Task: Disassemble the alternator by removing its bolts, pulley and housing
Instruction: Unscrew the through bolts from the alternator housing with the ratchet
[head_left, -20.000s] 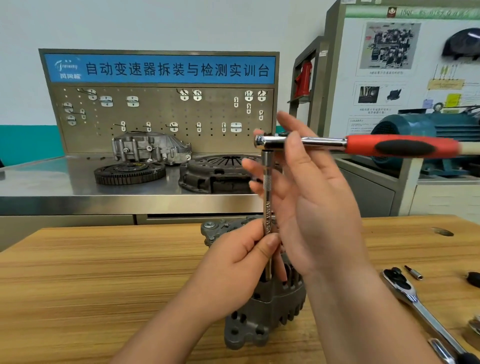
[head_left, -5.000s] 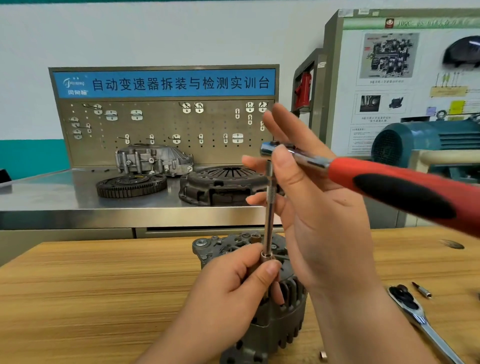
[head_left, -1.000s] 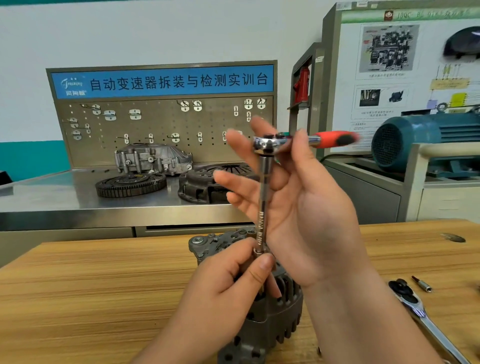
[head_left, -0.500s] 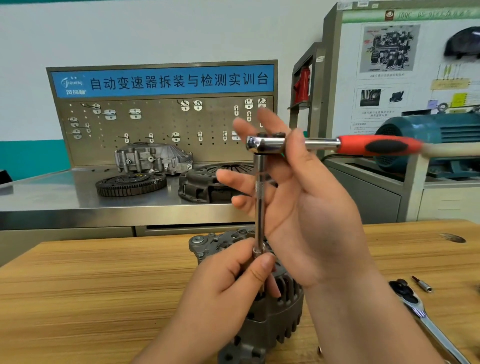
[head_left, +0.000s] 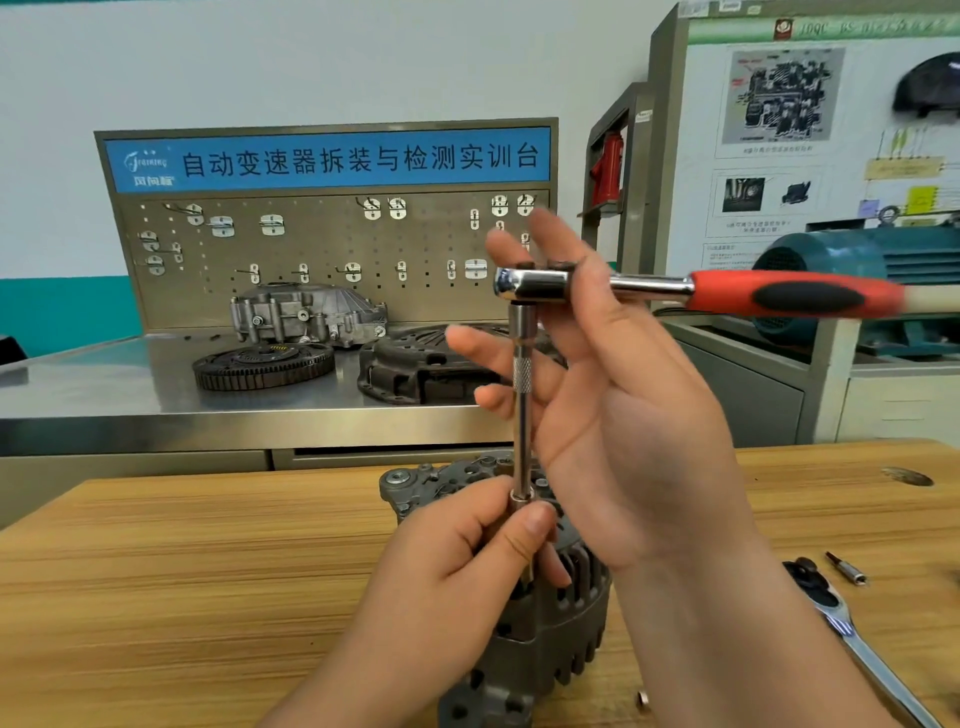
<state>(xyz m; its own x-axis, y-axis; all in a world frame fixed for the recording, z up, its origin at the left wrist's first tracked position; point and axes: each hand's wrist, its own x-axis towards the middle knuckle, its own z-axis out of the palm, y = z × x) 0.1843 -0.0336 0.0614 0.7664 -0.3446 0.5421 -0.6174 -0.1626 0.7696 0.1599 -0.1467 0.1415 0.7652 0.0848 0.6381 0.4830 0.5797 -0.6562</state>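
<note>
The grey alternator (head_left: 550, 639) stands on the wooden table (head_left: 182, 571), close in front of me. A chrome extension bar (head_left: 521, 415) rises straight up from its top. My left hand (head_left: 457, 571) pinches the socket at the foot of that bar, which hides the bolt. My right hand (head_left: 634, 426) holds the head of the ratchet (head_left: 800, 299) between the thumb and the outstretched fingers. The ratchet's red and black handle points level to the right.
A second ratchet (head_left: 852, 639) and a small bit (head_left: 844, 569) lie on the table at the right. A loose bolt (head_left: 642, 701) lies beside the alternator. Behind stand a steel bench (head_left: 104, 395) with a flywheel (head_left: 262, 366) and clutch cover (head_left: 415, 364), and a blue motor (head_left: 857, 260).
The ratchet handle has swung from pointing away at the back right round to level on the right. My left hand has stayed on the socket.
</note>
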